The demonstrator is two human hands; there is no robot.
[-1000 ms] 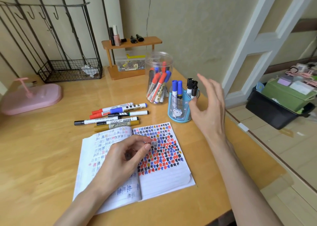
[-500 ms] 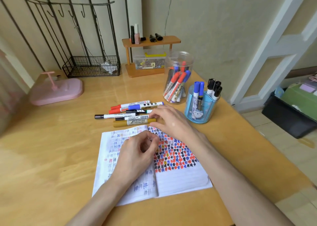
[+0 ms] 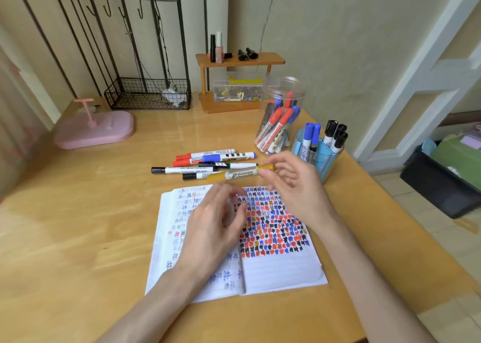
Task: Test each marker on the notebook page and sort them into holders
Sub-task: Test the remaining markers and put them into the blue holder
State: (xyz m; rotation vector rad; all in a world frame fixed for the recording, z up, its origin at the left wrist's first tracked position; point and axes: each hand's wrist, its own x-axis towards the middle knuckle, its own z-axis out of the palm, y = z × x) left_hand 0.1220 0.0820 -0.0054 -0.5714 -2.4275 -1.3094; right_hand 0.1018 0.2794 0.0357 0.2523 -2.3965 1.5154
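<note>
Open lined paper notebook [image 3: 281,272], flat on wooden worktop [image 3: 78,238]. Left grip [image 3: 210,228]: over left page, fingers loosely bent, empty. Right grip [image 3: 294,183]: pinching yellow permanent marker [image 3: 234,175], level above notebook's far edge. Beyond: loose markers [image 3: 208,160], clear plastic jar [image 3: 282,113], blue plastic holder [image 3: 320,155].

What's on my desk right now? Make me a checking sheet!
Surface: wooden desk.
Job's things: open notebook with colour marks; yellow marker; loose markers; jar and blue holder with markers.
Clutter: pink stand, wire basket, shelf.
Hands: right hand pinches yellow marker; left hand open above notebook.
Cables: thin cord hangs into basket.
Surroundings: wall, white door frame, black bin on floor.
</note>
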